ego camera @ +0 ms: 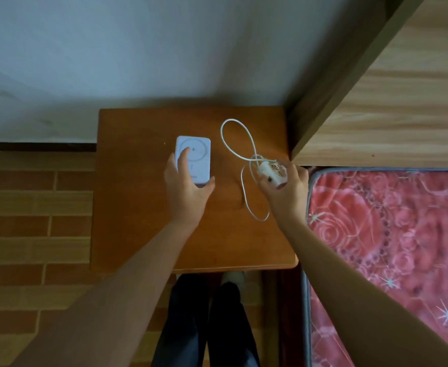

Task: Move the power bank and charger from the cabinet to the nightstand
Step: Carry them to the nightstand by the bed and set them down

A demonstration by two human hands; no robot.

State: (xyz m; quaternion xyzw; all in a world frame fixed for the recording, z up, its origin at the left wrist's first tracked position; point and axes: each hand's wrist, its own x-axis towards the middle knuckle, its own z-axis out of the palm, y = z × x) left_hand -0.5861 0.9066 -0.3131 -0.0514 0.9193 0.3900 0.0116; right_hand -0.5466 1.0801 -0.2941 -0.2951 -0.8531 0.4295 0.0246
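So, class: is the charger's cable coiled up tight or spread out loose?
Spread out loose. The cable lies in open loops on the nightstand, running from the charger held in the right hand.

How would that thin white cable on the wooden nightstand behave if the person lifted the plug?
The thin white cable would probably trail limply, since it already lies in loose loops on the brown wooden nightstand. It likely weighs little, being so thin. The loops cross near the white charger plug in the right hand, so they might snag or tangle.
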